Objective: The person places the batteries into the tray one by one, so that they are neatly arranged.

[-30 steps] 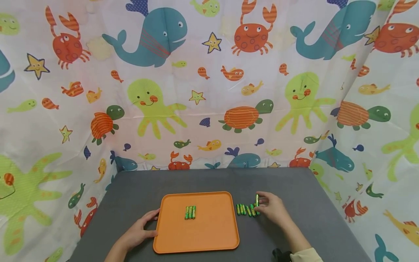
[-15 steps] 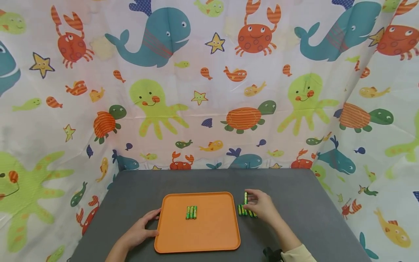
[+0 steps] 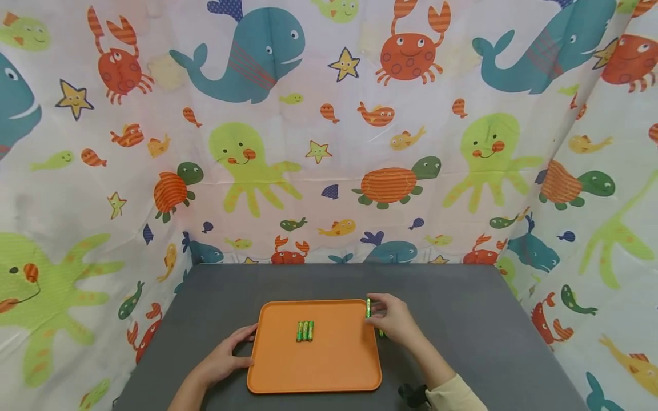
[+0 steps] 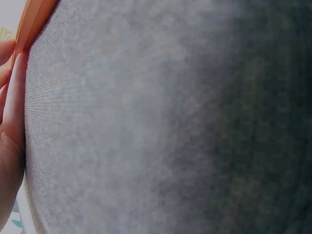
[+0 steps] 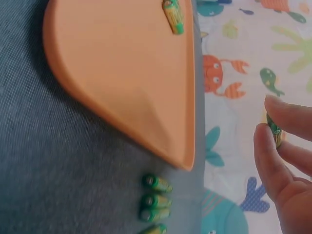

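In the head view, my right hand [image 3: 394, 321] pinches a green and yellow battery [image 3: 368, 307] upright between thumb and fingers, over the far right corner of an orange tray [image 3: 339, 365]. The right wrist view shows the battery's end [image 5: 274, 130] between the fingertips. My left hand [image 3: 223, 359] rests against the tray's left rim, fingers and thumb spread along it. Three matching batteries [image 3: 305, 331] stand side by side in a row on the tray, left of its middle.
Several more batteries [image 5: 157, 201] lie in a row on the grey table [image 3: 462, 319], just off the tray's right side. In the head view, the right hand mostly hides them. A curtain with sea animals [image 3: 319, 188] hangs behind and at both sides.
My right hand has carried the battery leftward, from above the right end of the table row to the tray's right edge. My left hand has stayed at the rim.
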The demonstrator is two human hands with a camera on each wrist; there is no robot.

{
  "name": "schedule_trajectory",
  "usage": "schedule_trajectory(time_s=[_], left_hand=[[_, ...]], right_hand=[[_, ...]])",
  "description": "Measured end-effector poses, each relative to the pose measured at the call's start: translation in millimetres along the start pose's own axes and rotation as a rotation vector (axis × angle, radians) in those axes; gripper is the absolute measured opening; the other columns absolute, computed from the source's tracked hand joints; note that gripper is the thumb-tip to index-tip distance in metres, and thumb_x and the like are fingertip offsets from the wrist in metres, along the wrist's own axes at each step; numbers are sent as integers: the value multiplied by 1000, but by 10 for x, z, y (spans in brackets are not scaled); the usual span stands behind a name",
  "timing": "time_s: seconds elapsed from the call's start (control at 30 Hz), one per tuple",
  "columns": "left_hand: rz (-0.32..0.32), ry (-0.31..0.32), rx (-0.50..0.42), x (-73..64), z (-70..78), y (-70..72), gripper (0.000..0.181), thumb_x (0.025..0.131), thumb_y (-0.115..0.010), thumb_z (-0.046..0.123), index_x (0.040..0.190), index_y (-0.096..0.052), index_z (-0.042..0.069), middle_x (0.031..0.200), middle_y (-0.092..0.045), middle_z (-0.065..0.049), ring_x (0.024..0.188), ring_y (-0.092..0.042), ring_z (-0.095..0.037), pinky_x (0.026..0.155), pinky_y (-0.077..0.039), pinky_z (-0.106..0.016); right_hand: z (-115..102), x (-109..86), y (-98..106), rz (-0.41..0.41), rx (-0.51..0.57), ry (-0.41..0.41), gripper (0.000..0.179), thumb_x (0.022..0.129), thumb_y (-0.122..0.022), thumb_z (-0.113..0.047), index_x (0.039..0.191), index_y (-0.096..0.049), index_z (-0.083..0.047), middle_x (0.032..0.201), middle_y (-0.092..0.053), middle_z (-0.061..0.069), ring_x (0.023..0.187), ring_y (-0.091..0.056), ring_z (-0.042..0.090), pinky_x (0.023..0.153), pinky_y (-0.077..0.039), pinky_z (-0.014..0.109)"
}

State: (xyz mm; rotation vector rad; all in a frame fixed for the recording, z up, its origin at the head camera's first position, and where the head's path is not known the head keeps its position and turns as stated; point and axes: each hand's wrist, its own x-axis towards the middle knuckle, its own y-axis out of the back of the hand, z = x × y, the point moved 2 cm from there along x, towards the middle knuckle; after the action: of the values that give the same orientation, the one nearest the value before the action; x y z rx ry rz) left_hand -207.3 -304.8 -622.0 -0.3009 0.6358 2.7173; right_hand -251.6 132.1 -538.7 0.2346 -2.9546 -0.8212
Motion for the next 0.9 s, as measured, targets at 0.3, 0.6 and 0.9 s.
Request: schedule_trajectory(time_s=[0.3, 0.6, 0.9], left_hand=[[12, 2, 15, 0, 15, -3, 88, 82, -82, 24, 158, -37, 17, 160, -34, -17, 138, -41, -37, 110, -26, -69], [8, 6, 0, 4, 39, -22, 88, 82, -82, 23, 157, -37, 16, 160, -35, -17, 138, -41, -37, 110, -26, -69], [8, 17, 13, -6, 39, -23, 86, 83, -81, 22, 157, -38, 16, 160, -35, -17, 139, -40, -38, 110, -25, -70]], right_hand=[[-131, 67, -196, -67, 19, 77, 55, 77, -87, -9, 128, -67, -5, 112, -67, 13, 102, -67, 37, 75, -59, 34], [-165, 122, -478, -109, 33, 92, 56, 79, -85, -5, 131, -65, -4, 121, -64, 15, 101, -66, 33, 72, -58, 33], [-138, 154, -811, -172, 78, 28, 59, 78, -84, -3, 133, -64, -7, 131, -61, 13, 104, -64, 31, 72, -57, 34]])
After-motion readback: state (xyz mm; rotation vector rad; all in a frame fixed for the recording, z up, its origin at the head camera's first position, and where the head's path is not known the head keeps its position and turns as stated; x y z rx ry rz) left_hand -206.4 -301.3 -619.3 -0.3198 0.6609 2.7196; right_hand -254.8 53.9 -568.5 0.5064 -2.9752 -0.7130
